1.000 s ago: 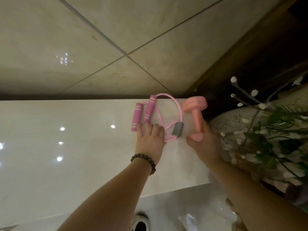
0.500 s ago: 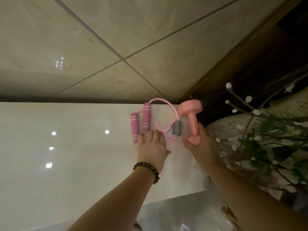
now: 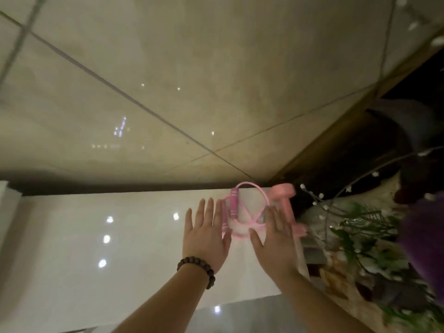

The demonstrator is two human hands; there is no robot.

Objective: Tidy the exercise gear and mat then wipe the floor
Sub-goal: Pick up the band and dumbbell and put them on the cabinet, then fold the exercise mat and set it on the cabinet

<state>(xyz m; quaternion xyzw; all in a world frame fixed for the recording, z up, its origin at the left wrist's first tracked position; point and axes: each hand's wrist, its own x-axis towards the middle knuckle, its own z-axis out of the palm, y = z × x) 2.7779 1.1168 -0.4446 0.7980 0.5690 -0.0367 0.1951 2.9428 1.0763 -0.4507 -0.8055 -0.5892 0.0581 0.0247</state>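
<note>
Hovering flat-fingered and empty, left hand (image 3: 206, 236) and right hand (image 3: 276, 239) flank the resistance band (image 3: 242, 212); dumbbell (image 3: 284, 200) lies at the worktop's (image 3: 96, 236) far right corner, beyond the right hand.

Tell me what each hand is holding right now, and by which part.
Nothing is held. Left hand and right hand are both open, fingers straight, above the band and dumbbell.

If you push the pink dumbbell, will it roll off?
Probably a bit: the dumbbell lies on its side on rounded ends. The counter looks glossy, so it may slide too. It sits near the right edge, so a push that way might drop it.
</note>
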